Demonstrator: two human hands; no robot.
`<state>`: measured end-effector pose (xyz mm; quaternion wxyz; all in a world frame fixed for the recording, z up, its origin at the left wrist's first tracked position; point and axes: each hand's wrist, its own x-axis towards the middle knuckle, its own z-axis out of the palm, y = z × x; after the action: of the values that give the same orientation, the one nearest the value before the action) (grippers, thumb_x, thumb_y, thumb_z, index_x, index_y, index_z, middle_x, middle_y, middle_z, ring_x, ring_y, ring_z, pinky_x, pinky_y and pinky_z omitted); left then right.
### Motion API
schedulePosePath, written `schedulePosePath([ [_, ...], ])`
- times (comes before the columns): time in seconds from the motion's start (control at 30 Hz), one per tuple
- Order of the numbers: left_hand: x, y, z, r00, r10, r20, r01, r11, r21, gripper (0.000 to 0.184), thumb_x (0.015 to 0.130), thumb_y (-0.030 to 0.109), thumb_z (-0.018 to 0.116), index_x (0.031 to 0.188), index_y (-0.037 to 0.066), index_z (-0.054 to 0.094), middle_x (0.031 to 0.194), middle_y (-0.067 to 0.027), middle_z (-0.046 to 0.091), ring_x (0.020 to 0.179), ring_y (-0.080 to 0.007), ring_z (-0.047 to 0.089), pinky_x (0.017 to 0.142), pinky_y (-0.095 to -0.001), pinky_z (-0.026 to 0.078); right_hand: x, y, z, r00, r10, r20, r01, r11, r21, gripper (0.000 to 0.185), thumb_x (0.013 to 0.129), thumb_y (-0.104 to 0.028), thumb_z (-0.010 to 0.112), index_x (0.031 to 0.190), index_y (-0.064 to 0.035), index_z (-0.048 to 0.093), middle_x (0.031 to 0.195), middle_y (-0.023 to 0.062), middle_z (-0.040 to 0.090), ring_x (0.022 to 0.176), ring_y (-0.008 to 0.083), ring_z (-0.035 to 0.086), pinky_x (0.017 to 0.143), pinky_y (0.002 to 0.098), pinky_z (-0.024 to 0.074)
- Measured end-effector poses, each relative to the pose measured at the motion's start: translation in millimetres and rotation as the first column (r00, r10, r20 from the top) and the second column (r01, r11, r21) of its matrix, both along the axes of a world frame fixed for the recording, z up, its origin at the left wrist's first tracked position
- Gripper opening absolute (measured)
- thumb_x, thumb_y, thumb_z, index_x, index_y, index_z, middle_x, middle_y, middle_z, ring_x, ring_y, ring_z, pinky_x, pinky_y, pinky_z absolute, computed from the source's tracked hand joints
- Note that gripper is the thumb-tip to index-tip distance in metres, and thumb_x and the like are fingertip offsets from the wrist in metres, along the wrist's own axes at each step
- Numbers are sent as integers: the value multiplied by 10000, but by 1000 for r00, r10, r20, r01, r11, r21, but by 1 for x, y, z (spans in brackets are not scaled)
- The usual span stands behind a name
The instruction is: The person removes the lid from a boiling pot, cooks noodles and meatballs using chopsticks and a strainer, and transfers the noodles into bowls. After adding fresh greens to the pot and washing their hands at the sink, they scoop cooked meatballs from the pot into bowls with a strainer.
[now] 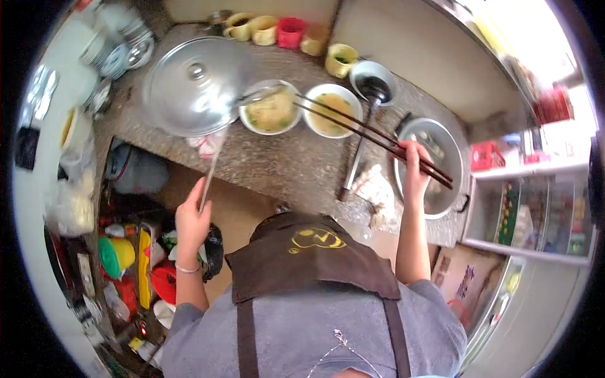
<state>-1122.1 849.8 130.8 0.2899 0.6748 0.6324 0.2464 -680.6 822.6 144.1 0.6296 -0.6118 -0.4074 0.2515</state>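
My left hand [192, 214] is closed around a thin long-handled metal utensil [214, 165]. The blurred head of it reaches over the left soup bowl [268, 130], a white bowl of yellowish broth with green bits. In my right hand [416, 167] are long dark chopsticks [372, 133], slanting up to the left. Their tips are by the left bowl's right rim, and they cross above the right soup bowl [326, 130], which also holds broth with green bits. Whether the tips touch the utensil, I cannot tell.
A large lidded pot [170, 82] stands at the left. Rightward are a black ladle [358, 154] leaning in a bowl [386, 69], a big metal pot [454, 154] and a crumpled cloth-like item [377, 189]. Yellow cups [265, 31] and a red cup [290, 33] line the back.
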Motion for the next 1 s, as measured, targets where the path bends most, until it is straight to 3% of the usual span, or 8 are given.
schedulePosePath([
  [0.2,27,-2,-2,983,-41,178,61,992,-106,494,828,-35,509,1315,0,429,1238,-131,542,1061,-141,516,911,-268,388,149,-101,7,864,-492,109,488,871,62,298,939,-239,496,998,26,621,937,72,618,832,141,589,734,277,503],
  [0.27,43,-6,-12,957,-77,281,87,996,-23,503,843,-23,505,1335,16,412,1049,-85,604,837,-106,565,750,-222,449,205,-143,-18,832,-543,116,549,835,-26,308,940,-260,500,1007,15,622,922,74,627,824,131,589,748,275,486],
  [0.33,71,-11,10,951,-64,304,110,984,-138,508,846,-19,507,1342,27,407,932,-45,579,702,-72,518,628,-196,422,232,-173,-34,785,-495,371,594,773,-225,287,938,-241,505,970,17,628,852,67,639,739,136,602,674,266,498],
  [0.43,124,-18,27,929,-46,368,146,957,-250,513,850,-7,513,1348,45,403,755,17,504,506,-20,397,443,-165,334,254,-182,-106,917,-356,178,396,867,-304,255,906,-236,553,927,0,648,807,43,638,729,109,588,645,257,473],
  [0.47,143,-21,31,908,-47,417,163,955,-249,513,852,2,519,1349,53,403,694,40,453,447,-2,324,380,-161,272,251,-168,-116,899,-264,349,412,780,-471,258,886,-243,587,925,3,652,799,51,652,753,118,600,660,260,477],
  [0.73,288,-28,37,895,-203,397,371,833,-410,501,871,49,546,1350,47,398,674,54,465,475,-1,366,401,-166,293,379,-93,-180,829,-42,558,170,969,-180,182,806,-142,639,946,-30,669,845,128,667,755,193,633,698,301,487],
  [0.9,332,-41,23,873,-324,364,462,788,-408,500,880,66,530,1356,37,378,677,51,453,457,-16,373,395,-178,318,439,-168,-186,834,-118,539,421,768,-482,189,810,-212,620,898,-54,675,808,166,651,768,328,631,688,356,503],
  [1.0,340,-48,12,878,-336,341,460,790,-406,499,878,62,531,1353,31,380,676,56,448,456,-15,367,395,-176,305,404,-216,-157,845,-77,529,379,785,-490,208,809,-210,627,886,-21,668,771,160,657,732,267,649,657,335,497],
])
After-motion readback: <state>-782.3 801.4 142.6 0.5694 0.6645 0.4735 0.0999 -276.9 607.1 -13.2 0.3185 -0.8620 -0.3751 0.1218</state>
